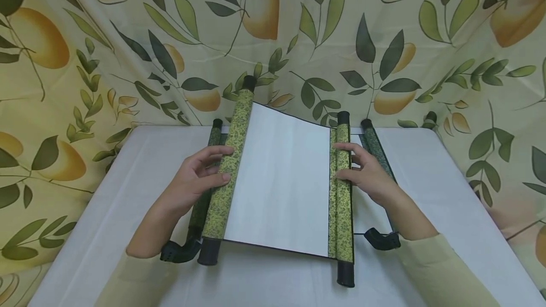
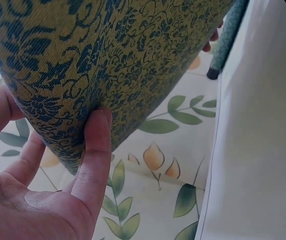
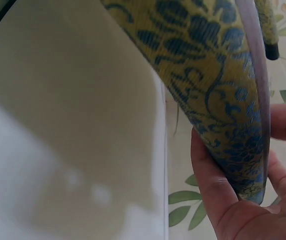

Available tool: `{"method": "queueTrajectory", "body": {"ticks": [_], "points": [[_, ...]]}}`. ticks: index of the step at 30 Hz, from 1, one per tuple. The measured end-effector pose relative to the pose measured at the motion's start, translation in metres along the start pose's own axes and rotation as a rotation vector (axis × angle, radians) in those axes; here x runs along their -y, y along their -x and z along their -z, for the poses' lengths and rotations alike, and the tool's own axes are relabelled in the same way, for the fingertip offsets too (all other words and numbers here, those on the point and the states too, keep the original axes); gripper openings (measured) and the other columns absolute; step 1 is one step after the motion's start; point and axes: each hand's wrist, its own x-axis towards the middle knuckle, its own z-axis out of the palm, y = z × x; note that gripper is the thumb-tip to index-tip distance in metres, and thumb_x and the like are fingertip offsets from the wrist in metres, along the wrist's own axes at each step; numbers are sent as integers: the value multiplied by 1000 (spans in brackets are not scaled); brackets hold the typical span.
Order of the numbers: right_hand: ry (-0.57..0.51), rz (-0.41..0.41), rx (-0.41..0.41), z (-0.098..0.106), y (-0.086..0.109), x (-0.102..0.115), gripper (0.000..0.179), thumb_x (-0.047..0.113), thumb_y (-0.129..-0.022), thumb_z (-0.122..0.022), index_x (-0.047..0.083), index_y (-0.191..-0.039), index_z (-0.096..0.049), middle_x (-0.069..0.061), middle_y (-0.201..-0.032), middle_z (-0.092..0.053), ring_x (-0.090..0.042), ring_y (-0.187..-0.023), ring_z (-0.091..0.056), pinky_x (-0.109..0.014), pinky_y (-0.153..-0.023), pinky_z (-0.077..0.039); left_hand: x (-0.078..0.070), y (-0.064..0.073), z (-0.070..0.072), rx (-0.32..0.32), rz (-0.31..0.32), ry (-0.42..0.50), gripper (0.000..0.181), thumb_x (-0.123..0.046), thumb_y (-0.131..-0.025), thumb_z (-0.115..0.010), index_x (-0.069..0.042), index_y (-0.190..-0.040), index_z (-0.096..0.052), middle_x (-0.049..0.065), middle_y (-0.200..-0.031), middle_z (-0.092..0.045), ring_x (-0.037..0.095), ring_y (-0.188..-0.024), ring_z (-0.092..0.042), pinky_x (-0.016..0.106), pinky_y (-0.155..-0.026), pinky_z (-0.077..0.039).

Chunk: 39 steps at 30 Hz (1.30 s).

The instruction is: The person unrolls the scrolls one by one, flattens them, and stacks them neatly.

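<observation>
A hanging scroll in yellow-green brocade, partly unrolled, is held up off the table between both hands, with its blank white sheet (image 1: 283,179) facing up in the head view. My left hand (image 1: 192,181) grips the scroll's left roll (image 1: 230,165), thumb on the near face and fingers round the outer side. On the other side my right hand (image 1: 372,174) pinches the right roll (image 1: 343,203) between thumb and fingers. Black knobs cap both rolls. In the wrist views, blue floral patterning covers the brocade (image 2: 133,60), and curled fingers (image 3: 215,180) hold its edge.
Under the raised scroll, a second scroll with dark green rollers (image 1: 377,150) lies on the white-covered table (image 1: 426,179), mostly hidden. A black curved piece (image 1: 181,252) sits by the left wrist, another (image 1: 381,239) by the right. Fruit-and-leaf patterned cloth (image 1: 273,60) hangs behind.
</observation>
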Motion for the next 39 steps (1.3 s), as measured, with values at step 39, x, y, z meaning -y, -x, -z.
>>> {"method": "queueTrajectory", "body": {"ticks": [39], "points": [[83,28,-10,12,7,9,71,9,-92,-69,22,-154,-36,-14,-160,-25,-39,-128,-46,-43,-87,-53,8,4,12,55,6,-175,37,-6,-94,-61,-11,-131,-60,7,-142,-51,26,-115,-55,37,-84,-50]]}}
